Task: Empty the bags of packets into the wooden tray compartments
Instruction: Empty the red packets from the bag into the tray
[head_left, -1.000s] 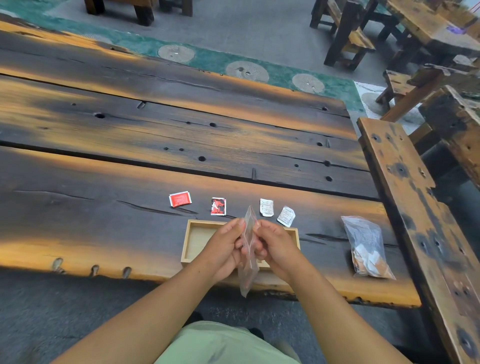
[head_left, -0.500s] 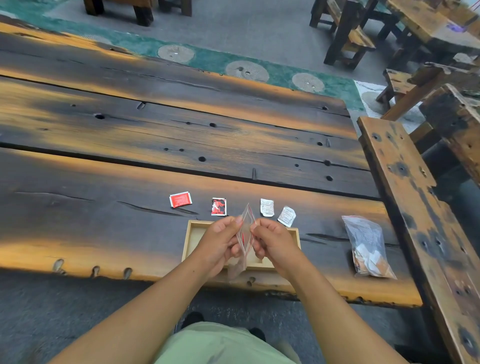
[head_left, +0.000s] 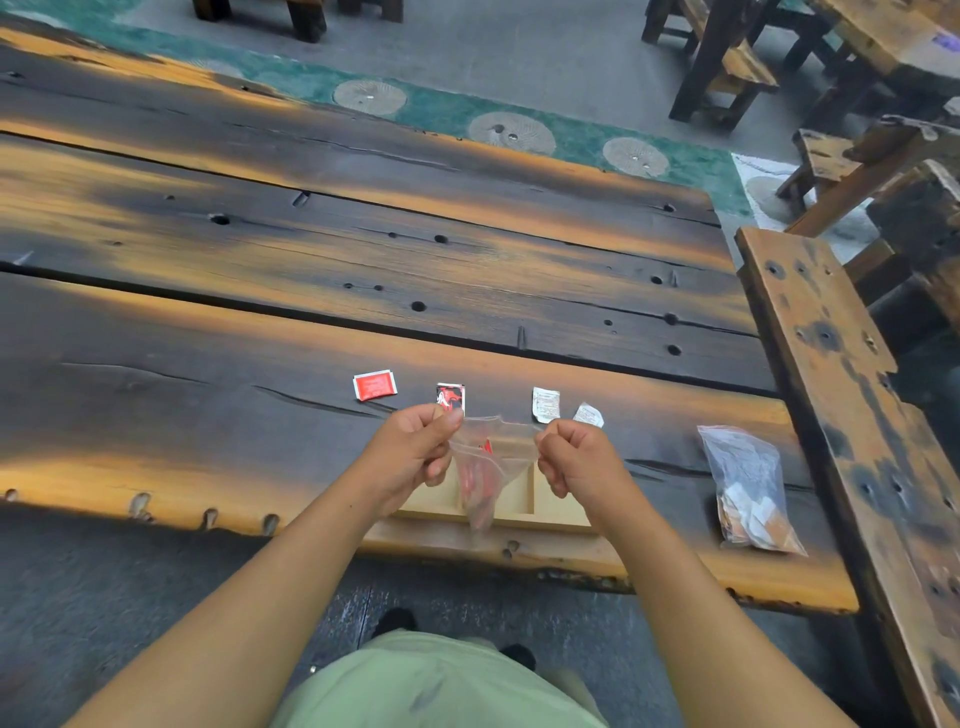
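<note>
1. The left hand and right hand each pinch one top lip of the clear bag between the thumb and curled fingers. A second ago the hands were almost touching and the bag was flat and edge-on. Now they stand apart and the mouth is stretched wide.
2. The bag hangs from that grip over the tray, and its lower tip reaches past the tray's near rim. Red packets sit low inside it, and none seems to have come out yet.
3. The tray lies under the hands at the near edge of the table. Two dividers show. The parts of the compartments in view look bare, though the hands and bag hide much of them.
4. The seal looks undone, so opening is likely finished. What remains is to tip the bag mouth-down over one compartment.
5. A second bag lies flat to the right, full, with neither hand on it.
6. Beyond the tray, four loose packets lie in the same row as before: red, red-and-black, white and crumpled white.
</note>
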